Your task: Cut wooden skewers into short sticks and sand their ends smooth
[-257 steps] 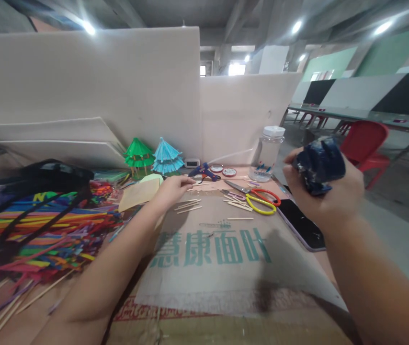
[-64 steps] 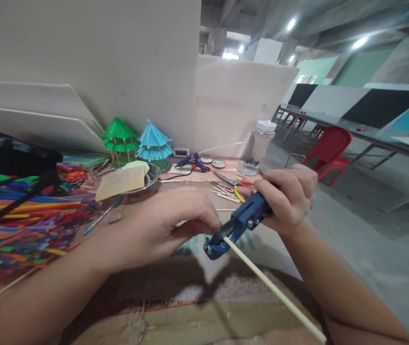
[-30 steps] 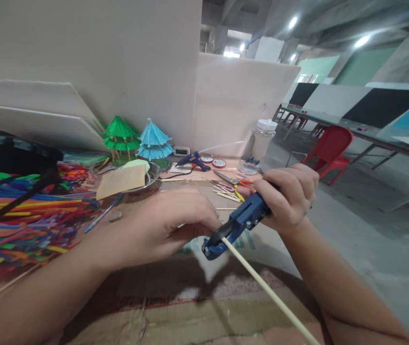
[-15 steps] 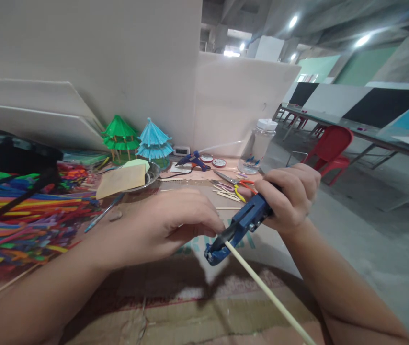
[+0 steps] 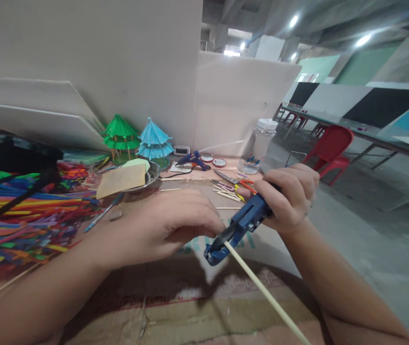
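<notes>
Gripping the blue hand tool, the fingers of the right hand are wrapped firmly about its handles, and its jaws now stand around a pale wooden stick. Several seconds ago the tool was raised on the far right, well away from the left hand, which was reaching toward the back; now both hands meet in the middle, above the printed cardboard. Over the last couple of seconds little changes: the hands hold almost the same pose, while the stick's near end swings slightly leftward at the bottom edge of the view.

The stick slants from the tool's mouth down toward the lower right, clear of the cardboard. The left fingertips are curled in beside the jaws, but the stick's other end is hidden there, so I cannot tell whether they pinch it. My reading is that the work has passed from fetching to lining up or squeezing the stick in the jaws; no parted piece shows, so it seems still whole.

Short sticks lie behind the tool, next to the scissors, with a glue gun farther back.
</notes>
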Demonstrator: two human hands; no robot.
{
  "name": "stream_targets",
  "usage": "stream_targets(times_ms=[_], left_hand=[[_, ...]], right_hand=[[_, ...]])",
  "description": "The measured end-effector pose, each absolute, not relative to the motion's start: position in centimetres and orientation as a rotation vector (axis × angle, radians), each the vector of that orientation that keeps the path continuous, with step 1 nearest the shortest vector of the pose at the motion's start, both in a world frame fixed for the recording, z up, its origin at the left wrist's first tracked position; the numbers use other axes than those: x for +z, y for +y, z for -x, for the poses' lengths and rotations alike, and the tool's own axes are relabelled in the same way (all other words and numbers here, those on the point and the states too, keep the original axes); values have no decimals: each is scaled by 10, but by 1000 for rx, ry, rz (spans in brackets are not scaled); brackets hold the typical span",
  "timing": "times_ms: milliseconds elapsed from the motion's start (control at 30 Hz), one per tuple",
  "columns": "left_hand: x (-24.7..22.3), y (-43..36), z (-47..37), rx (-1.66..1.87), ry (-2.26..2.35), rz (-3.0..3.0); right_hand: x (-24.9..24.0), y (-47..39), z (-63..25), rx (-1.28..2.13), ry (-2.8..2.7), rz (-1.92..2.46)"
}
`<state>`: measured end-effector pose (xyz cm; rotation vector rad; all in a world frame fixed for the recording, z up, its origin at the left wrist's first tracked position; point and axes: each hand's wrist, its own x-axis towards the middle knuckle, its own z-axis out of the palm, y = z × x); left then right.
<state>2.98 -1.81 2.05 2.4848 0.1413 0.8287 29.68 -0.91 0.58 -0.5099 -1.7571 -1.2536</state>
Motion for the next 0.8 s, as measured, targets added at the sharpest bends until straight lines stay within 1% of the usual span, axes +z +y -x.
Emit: stream_targets(times_ms=[800], left_hand=[[23, -18, -31, 875, 108, -2472]], right_hand=[[6, -10, -297, -1263, -1759, 520]])
